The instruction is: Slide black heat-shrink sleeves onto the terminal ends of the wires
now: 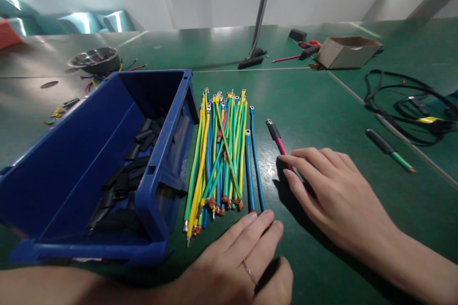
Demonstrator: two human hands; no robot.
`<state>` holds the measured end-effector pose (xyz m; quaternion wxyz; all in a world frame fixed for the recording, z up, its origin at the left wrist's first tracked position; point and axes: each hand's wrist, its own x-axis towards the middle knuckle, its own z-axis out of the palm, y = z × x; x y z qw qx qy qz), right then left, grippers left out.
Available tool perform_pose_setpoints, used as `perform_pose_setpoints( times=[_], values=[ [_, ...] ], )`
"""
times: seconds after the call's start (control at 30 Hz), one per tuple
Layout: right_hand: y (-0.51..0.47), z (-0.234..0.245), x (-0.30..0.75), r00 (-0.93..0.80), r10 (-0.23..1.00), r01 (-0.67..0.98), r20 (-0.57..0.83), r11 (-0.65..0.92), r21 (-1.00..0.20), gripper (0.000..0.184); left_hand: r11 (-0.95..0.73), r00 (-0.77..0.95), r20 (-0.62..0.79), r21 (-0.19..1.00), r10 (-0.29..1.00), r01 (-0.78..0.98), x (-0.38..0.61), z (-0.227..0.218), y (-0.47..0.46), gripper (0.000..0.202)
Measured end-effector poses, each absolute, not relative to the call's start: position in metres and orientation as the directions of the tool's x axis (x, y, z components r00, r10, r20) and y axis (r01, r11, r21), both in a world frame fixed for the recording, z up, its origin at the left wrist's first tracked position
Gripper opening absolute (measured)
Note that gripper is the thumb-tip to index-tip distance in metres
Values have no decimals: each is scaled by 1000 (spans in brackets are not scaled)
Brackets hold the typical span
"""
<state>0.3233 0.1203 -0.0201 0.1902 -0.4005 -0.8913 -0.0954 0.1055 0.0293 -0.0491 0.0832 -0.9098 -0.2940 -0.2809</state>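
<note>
My right hand (325, 188) has its thumb and index finger on a red cable (279, 147), which carries a black sleeve (273, 129) and a metal ring lug at its far end. The cable's near end is hidden under the fingers. My left hand (243, 257), wearing a ring, lies with fingers stretched out at the near ends of two blue cables (249, 171). Left of these is a bundle of yellow-green, blue and red cables (223, 147), many with ring lugs at the far end and some with bare frayed copper at the near end.
A blue plastic bin (157, 190) holding black sleeves (125, 176) stands at left. A green cable with a black sleeve (381, 142) lies at right, near a coiled black cord (379, 100). Farther back are a metal bowl (110, 62), a stand (250, 63) and a cardboard box (341, 57).
</note>
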Motion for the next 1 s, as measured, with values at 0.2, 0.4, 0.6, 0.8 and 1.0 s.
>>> perform_pose_setpoints(
  times=[0.2,0.4,0.6,0.8,1.0],
  values=[
    [123,-13,328,-578,707,778,407,629,12,25,-797,678,487,64,550,601,105,-33,29,11],
    [127,-8,332,-559,721,793,409,610,8,28,-798,654,547,43,523,602,107,-38,28,8],
    [133,-4,339,-570,712,795,410,605,55,34,-791,647,542,53,535,610,106,-35,27,9],
    [143,-8,350,-588,716,796,377,594,115,40,-799,640,564,61,522,598,106,-37,28,8],
    [156,-21,357,-519,792,790,320,588,-172,44,-798,646,570,27,507,602,106,-47,30,14]
  ],
)
